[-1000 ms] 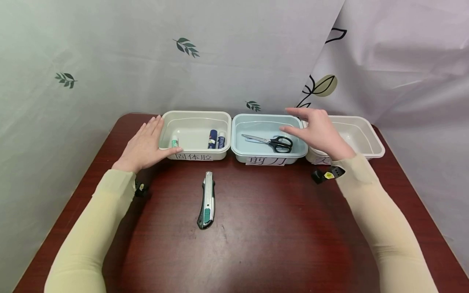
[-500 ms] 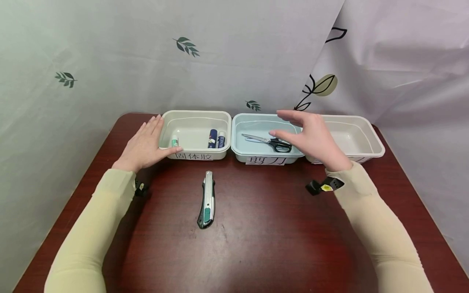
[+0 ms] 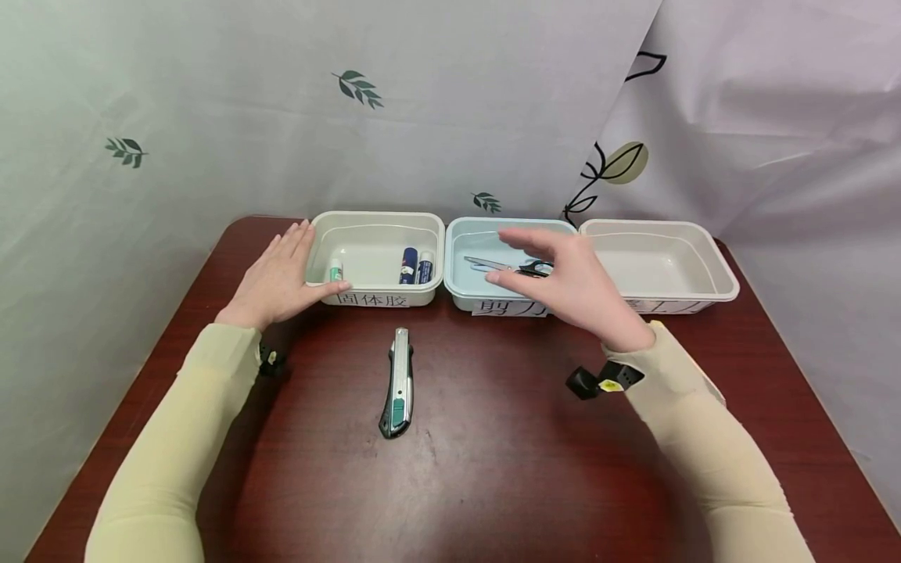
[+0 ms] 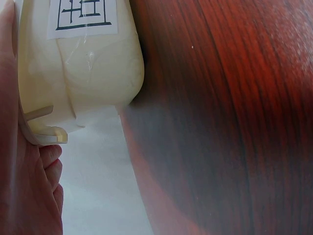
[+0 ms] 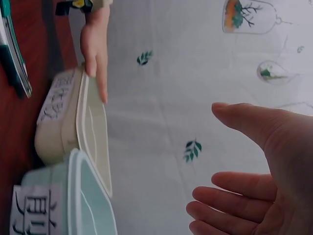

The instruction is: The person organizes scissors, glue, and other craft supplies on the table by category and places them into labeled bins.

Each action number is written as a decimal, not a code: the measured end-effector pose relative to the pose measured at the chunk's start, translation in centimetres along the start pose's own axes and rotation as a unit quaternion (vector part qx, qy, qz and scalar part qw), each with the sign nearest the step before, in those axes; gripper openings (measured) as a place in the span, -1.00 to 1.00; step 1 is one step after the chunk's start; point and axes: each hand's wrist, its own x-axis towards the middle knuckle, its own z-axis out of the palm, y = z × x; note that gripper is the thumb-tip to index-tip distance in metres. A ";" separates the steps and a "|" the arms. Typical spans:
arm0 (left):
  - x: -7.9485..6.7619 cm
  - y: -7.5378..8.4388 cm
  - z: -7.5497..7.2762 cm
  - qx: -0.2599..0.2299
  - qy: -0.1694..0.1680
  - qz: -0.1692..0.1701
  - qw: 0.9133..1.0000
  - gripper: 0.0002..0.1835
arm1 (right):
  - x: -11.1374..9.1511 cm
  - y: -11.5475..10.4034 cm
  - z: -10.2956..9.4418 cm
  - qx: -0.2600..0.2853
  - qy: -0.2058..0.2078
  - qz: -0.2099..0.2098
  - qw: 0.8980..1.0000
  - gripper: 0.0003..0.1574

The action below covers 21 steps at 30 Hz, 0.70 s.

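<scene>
My left hand (image 3: 274,281) rests on the left end of a cream bin (image 3: 380,292), its fingers straight along the rim and the thumb over the front edge. Inside that bin lie a green-and-white glue stick (image 3: 336,270) and two blue ones (image 3: 408,266). My right hand (image 3: 573,277) hovers above the light blue bin (image 3: 461,295), thumb and fingers spread apart with nothing between them, as the right wrist view also shows. It partly hides the scissors (image 3: 493,264) lying in the blue bin. A utility knife (image 3: 397,383) lies on the table in front of the cream bin.
Another cream bin (image 3: 662,266) stands at the right end of the row. All of the bins carry paper labels with Chinese characters. They stand at the back edge of the dark red table (image 3: 479,438), against a pale curtain (image 3: 436,102) printed with leaves.
My right hand has moved left and slightly toward me, from the gap by the right bin to above the blue bin, uncovering the right bin. The left hand has stayed put.
</scene>
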 end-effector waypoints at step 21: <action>-0.1 0.1 0.0 0.000 -0.001 -0.002 1.000 0.28 | -1.3 -1.0 5.4 0.013 -0.096 -0.001 0.995 -0.17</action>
